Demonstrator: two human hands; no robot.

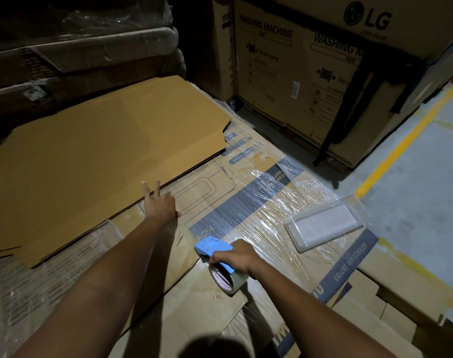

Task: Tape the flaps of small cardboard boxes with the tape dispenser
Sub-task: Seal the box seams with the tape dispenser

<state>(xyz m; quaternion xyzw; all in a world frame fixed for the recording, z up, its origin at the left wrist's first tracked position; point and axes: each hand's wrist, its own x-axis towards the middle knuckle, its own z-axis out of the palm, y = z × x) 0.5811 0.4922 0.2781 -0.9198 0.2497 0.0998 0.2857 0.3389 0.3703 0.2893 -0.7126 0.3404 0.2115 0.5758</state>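
Right hand (237, 257) grips tape dispenser (215, 251); left hand (159, 202) spread on flat cardboard (96, 156); clear tray (326, 223) nearby

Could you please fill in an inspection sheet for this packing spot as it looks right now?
Surface: shrink-wrapped air cooler carton lying flat, used as the bench.
Job's things: stack of flat cardboard sheets on the carton's left part; blue tape dispenser with a tape roll. No assembled small box seen.
Clutter: clear plastic tray lying on the wrap at right.
Hands: left hand reaches to the stack's edge, two fingers extended; right hand grips the dispenser handle.
Cables: nothing seen.
Surroundings: washing machine cartons behind; wrapped dark goods upper left; yellow floor line at right; dim lighting.
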